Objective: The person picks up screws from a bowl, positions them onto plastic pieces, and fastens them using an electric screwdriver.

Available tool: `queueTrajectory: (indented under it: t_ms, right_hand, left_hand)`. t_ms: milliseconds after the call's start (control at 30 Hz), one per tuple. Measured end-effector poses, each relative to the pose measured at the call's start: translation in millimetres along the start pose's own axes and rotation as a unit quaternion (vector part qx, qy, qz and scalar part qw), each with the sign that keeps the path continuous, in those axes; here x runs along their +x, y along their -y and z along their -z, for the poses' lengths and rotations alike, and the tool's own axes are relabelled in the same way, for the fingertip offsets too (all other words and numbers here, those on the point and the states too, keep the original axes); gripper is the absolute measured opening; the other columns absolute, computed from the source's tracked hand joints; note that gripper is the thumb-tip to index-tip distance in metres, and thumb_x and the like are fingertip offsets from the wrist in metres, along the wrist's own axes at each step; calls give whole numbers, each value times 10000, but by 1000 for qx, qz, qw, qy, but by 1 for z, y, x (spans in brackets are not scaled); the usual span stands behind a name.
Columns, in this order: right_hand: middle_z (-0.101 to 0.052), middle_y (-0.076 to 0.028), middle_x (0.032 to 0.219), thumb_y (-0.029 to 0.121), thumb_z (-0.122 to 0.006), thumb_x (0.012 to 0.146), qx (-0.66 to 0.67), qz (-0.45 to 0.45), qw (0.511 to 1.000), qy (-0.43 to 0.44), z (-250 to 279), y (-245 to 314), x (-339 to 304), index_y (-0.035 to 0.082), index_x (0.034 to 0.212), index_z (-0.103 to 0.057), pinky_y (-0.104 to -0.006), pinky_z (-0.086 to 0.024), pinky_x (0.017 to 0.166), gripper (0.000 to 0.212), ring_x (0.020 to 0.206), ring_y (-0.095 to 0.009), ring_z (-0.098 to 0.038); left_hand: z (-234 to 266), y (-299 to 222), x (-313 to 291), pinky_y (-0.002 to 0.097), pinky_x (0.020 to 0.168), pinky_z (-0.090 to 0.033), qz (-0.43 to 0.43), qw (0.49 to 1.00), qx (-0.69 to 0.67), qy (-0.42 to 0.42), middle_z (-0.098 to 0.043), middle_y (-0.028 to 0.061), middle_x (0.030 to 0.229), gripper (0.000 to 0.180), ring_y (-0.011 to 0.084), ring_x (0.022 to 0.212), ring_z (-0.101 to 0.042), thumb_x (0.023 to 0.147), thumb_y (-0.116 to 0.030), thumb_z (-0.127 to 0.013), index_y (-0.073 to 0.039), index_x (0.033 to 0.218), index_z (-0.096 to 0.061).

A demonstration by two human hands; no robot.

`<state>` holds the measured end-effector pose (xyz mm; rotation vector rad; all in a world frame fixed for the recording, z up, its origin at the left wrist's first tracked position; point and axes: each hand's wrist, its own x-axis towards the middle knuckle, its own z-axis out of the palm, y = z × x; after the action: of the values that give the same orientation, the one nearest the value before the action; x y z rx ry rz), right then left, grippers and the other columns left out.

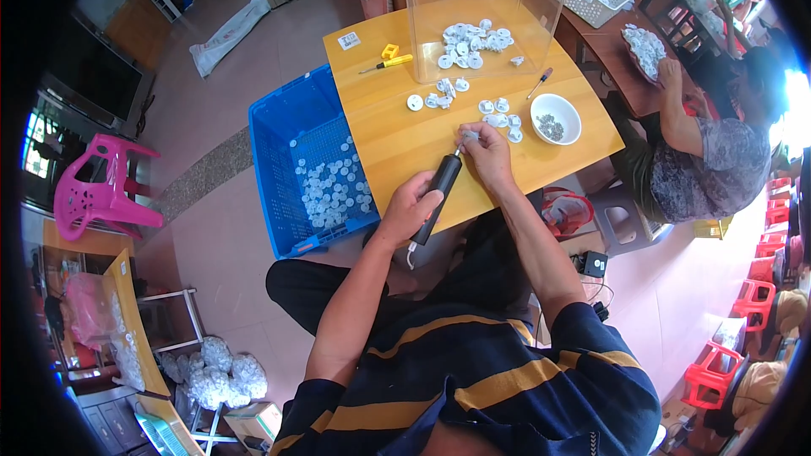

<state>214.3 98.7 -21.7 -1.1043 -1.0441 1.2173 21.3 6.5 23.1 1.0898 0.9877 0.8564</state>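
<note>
My left hand (pixel 410 208) is wrapped round a black electric screwdriver (pixel 440 194) with a pale cable at its lower end. The tool's tip points up and to the right, meeting a small white plastic part (pixel 469 137) pinched in the fingers of my right hand (pixel 489 154). My fingers cover most of that part. Just beyond my hands on the wooden table (pixel 378 118) lie several white round plastic pieces (pixel 503 121). A white bowl (pixel 568 108) right of them contains small metal screws (pixel 551 127).
A clear plastic bin (pixel 481 13) stands at the table's back, near piled white pieces (pixel 463 44). Yellow (pixel 394 63) and dark-handled (pixel 541 83) screwdrivers lie about. A blue crate (pixel 279 165) of white pieces adjoins the left edge. Another person (pixel 710 152) works at right.
</note>
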Motion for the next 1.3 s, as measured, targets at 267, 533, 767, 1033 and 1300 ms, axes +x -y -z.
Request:
queueTrajectory:
  t_ms: [267,533,767,1033,1300]
  right_hand:
    - [-692,-38,974,7,-610,979,-7,-6,1000,6,0,4,0,-14,1103,-662,-238,-549,751,136,833,-101,-655]
    - [-688,-39,969,-2,-607,975,5,-7,1000,2,-2,6,-2,-13,1099,-658,-245,-551,752,135,837,-111,-662]
    - [-682,-83,1024,-35,-591,966,35,10,999,20,3,-3,-1,-8,1124,-630,-261,-543,759,165,869,-150,-664]
    - [-695,-63,1009,37,-639,960,-9,27,999,-36,6,4,-8,-6,1105,-669,-273,-561,779,154,876,-138,-676]
    - [-670,-180,1179,3,-658,845,-503,324,801,-36,18,41,-37,51,1061,-715,-425,-538,902,229,1083,-385,-641]
  left_hand:
    - [1,1,1,285,624,-539,3,1000,0,-5,-621,49,887,395,110,692,-586,942,-135,-589,1,1311,-545]
    - [2,0,0,289,624,-546,-2,1000,3,3,-618,50,893,392,111,688,-584,949,-135,-586,0,1314,-542]
    - [15,-2,2,287,644,-575,38,997,-35,57,-648,85,958,407,118,754,-639,979,-191,-563,8,1333,-528]
    - [14,-3,-3,279,632,-568,17,997,-39,71,-663,121,964,432,150,697,-656,957,-174,-557,21,1340,-515]
    - [9,-4,-8,282,634,-566,-20,997,-77,14,-662,114,955,422,148,675,-650,949,-165,-567,18,1328,-523]
